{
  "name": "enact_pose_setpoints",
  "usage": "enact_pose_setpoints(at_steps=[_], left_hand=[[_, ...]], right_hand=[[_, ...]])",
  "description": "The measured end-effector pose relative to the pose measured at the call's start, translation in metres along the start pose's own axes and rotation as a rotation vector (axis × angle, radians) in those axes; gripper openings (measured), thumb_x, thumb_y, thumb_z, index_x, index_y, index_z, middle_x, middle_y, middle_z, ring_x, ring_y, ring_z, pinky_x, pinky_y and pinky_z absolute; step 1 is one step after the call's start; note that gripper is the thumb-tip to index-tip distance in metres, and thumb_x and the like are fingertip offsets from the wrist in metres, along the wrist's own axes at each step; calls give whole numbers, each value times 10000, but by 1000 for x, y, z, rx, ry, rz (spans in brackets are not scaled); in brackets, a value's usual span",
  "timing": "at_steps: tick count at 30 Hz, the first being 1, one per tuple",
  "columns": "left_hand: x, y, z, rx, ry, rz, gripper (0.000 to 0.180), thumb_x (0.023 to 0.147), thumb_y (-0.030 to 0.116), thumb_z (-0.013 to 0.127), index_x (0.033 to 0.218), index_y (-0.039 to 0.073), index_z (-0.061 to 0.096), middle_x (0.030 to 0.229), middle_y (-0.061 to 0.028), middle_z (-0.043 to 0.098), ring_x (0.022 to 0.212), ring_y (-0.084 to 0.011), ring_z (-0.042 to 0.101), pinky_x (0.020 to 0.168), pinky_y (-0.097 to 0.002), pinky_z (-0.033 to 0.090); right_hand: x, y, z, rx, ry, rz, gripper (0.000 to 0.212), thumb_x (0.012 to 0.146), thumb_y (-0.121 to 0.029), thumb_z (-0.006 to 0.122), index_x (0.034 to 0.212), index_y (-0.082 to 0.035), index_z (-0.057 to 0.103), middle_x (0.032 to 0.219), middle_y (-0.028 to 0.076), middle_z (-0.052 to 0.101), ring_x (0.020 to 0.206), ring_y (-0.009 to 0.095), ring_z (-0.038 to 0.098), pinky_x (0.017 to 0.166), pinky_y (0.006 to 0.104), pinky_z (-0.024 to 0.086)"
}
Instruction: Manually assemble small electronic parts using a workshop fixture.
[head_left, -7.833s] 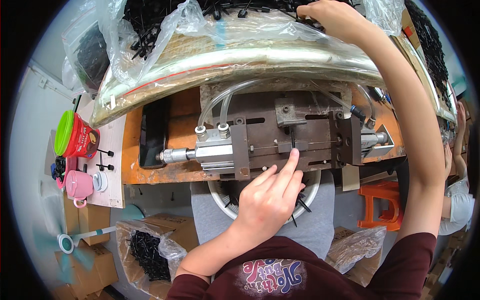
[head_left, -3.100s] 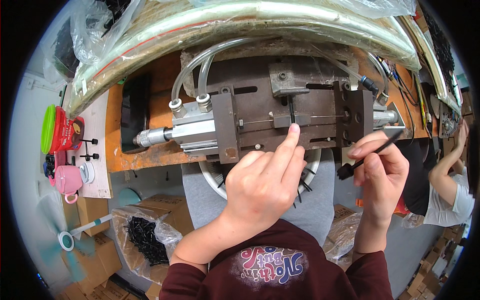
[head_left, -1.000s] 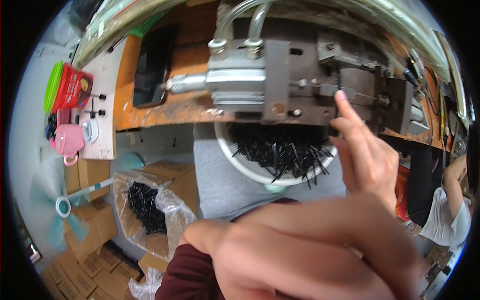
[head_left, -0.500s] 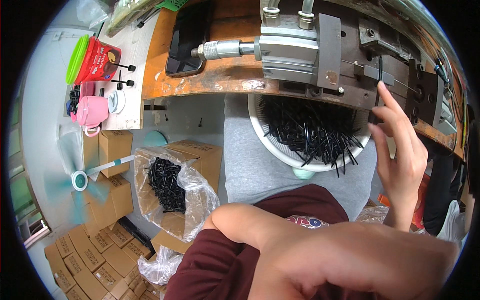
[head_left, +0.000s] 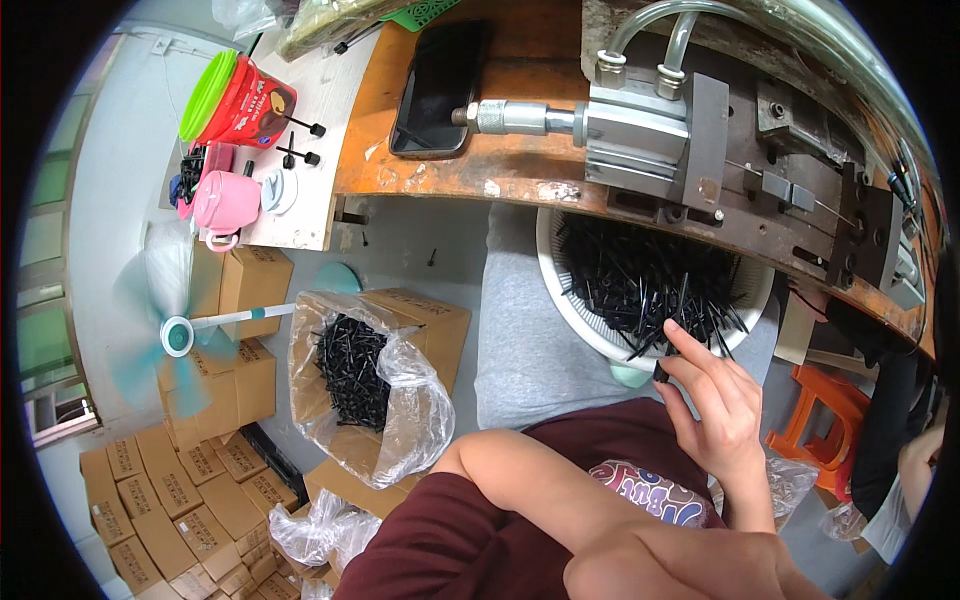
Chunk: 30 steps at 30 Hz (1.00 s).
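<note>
My right hand [head_left: 715, 400] is at the front rim of a white slatted basket [head_left: 563, 318], thumb and fingers pinching a thin black plastic part with a thick head [head_left: 661, 372]. The part's far end merges with the heap of similar black parts [head_left: 640, 270] in the basket. My left forearm [head_left: 540, 480] crosses low in front of my body. Bent and close to the lower edge, my left hand [head_left: 670, 570] shows its back, and its fingers are hidden. Above the basket, a metal fixture [head_left: 650, 140] with a small grey block [head_left: 787, 190] is mounted on the workbench.
A phone [head_left: 440, 90] lies on the wooden bench [head_left: 390, 180]. A red tub [head_left: 262, 105] and pink cup [head_left: 228, 200] stand on the white table. Below are a running fan [head_left: 177, 336], a plastic-lined box of black parts [head_left: 350, 375], stacked cartons [head_left: 180, 500] and an orange stool [head_left: 825, 410].
My right hand has moved from the fixture down and left to the basket rim. The black rod at the grey block is gone from there. My left hand has dropped lower, and the view has shifted.
</note>
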<state>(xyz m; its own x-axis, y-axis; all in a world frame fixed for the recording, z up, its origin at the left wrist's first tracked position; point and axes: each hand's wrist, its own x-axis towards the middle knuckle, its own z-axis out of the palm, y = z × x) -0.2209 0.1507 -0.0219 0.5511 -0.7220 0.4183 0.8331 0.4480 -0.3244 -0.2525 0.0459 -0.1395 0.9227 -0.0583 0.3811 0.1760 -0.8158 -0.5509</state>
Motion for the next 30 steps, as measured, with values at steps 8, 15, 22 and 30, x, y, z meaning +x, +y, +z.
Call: enact_pose_setpoints(at_steps=[8,15,22,30], left_hand=[[6,18,22,-555,425,-629,544,1088,256,300,1408,-177,380,1299,-314,575,1077,-299,655,943,-372,525],[-22,30,-33,71,-161,-778,480,1086,269,393,1271,-131,584,1173,-221,686,997,-287,687,821,-345,547],[-60,115,-78,1505,277,-578,254,1017,107,522,931,-48,704,921,-165,737,807,-227,715,735,-341,570],[-99,271,-189,2703,854,184,504,920,189,672,1359,-4,518,1211,-190,662,1048,-291,670,922,-386,527]], right_hand=[[-8,7,6,-23,-14,15,248,703,-3,781,922,1,664,1211,164,688,694,218,672,604,316,511],[-29,38,34,-23,-9,92,246,744,-34,753,971,-23,656,1249,113,660,786,246,663,668,335,523],[-71,77,41,-222,-8,303,427,778,7,682,1200,-17,618,1372,163,556,1176,342,573,942,419,485],[-87,106,72,-268,-163,470,913,656,-141,821,1462,-65,398,1475,222,421,1315,383,449,1066,468,392]])
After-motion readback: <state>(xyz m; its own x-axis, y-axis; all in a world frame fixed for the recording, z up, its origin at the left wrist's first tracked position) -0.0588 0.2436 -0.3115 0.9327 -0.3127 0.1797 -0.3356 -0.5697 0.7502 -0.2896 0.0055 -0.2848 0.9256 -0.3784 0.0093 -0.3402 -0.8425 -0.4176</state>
